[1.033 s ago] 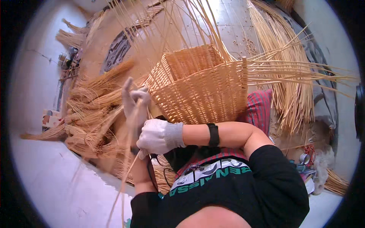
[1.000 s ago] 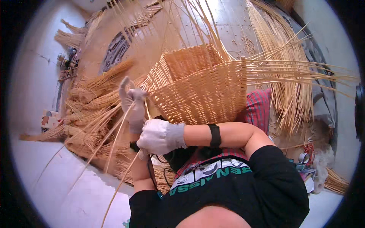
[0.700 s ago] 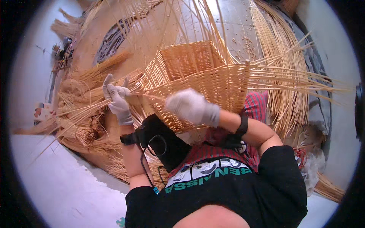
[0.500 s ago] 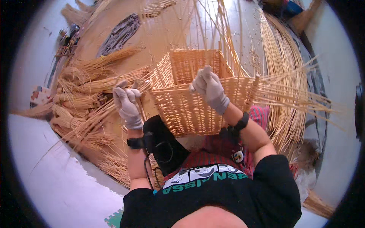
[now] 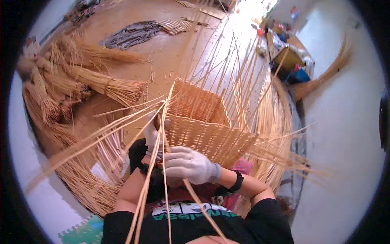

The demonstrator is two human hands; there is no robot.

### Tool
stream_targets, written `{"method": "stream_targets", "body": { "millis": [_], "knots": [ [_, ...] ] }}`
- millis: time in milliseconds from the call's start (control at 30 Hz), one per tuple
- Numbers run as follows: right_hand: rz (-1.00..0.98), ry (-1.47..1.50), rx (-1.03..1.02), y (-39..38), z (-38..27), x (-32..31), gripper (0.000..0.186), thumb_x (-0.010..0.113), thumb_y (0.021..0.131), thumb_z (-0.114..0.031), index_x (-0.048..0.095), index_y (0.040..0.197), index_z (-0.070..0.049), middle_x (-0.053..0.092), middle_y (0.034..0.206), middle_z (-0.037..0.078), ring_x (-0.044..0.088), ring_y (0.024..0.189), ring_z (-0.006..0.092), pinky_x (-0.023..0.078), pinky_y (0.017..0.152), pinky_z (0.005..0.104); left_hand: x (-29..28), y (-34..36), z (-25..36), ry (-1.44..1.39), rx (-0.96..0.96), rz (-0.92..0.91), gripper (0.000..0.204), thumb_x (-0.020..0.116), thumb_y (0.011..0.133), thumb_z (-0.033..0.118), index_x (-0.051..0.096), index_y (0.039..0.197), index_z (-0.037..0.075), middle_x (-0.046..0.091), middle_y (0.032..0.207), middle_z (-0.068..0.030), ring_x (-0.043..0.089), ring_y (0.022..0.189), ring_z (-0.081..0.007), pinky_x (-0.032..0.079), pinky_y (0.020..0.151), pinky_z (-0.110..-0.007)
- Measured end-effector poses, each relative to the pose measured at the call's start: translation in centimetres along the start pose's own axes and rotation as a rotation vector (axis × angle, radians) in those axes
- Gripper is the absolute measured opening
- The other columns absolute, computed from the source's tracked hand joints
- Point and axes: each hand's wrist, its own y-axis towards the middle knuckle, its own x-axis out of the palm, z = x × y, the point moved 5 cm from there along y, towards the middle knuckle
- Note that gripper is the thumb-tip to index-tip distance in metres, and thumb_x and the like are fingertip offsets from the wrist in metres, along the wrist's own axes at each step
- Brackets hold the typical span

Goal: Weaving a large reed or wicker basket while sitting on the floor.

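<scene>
A square woven wicker basket (image 5: 203, 136) sits tilted in front of me, long unwoven rods standing up from its rim. My left hand (image 5: 152, 136), in a pale glove, grips the basket's left corner, partly hidden behind rods. Just below that corner, my gloved right hand (image 5: 189, 164) lies with its fingers together and curled to the left. One wicker rod (image 5: 203, 209) runs under its fingers and down toward my chest. Several more loose rods (image 5: 144, 195) fan out from the corner, some toward me and some far left.
Tied bundles of wicker (image 5: 109, 85) lie on the floor at left. Long rods (image 5: 266, 118) are spread at right beside the wall. A dark plastic sheet (image 5: 132, 34) lies farther back, and a box with odds and ends (image 5: 288, 61) stands at far right.
My right hand has moved from above the near rim to the left corner. My left hand has closed in on that corner. The basket has tilted, and rods now hang toward me.
</scene>
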Motion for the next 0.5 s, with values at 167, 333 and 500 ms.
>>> {"method": "stream_targets", "body": {
  "millis": [167, 333, 500],
  "knots": [
    [-0.4, -0.29, -0.246, 7.0, 4.9, 0.8, 0.029, 0.056, 0.086, -0.02, 0.062, 0.11, -0.006, 0.062, 0.117, 0.014, 0.059, 0.119, 0.0295, 0.046, 0.105, 0.0458, -0.5, -0.9, -0.2, -0.051, -0.047, 0.031, 0.036, 0.069, 0.096, 0.019, 0.059, 0.127, 0.005, 0.064, 0.113, -0.0067, 0.063, 0.104, -0.0159, 0.052, 0.091, -0.029],
    [-0.873, -0.363, -0.004, 12.1, 8.5, 5.2, 0.027, 0.067, 0.083, -0.034, 0.062, 0.099, -0.013, 0.065, 0.076, 0.014, 0.07, 0.074, 0.0336, 0.055, 0.061, 0.0459, -0.7, -1.5, -0.7, -0.086, -0.089, 0.037, 0.037, 0.067, 0.096, 0.018, 0.059, 0.129, 0.005, 0.065, 0.116, -0.0075, 0.064, 0.104, -0.0172, 0.053, 0.089, -0.029],
    [-0.577, -0.231, 0.159, 12.4, 9.0, 6.1, 0.031, 0.069, 0.076, -0.023, 0.067, 0.106, -0.014, 0.069, 0.086, 0.014, 0.07, 0.086, 0.0366, 0.055, 0.075, 0.0484, -0.1, -1.4, -0.6, -0.11, -0.096, 0.058, 0.038, 0.066, 0.096, 0.018, 0.059, 0.132, 0.006, 0.066, 0.119, -0.0082, 0.066, 0.105, -0.0186, 0.054, 0.088, -0.03]
  ]
}}
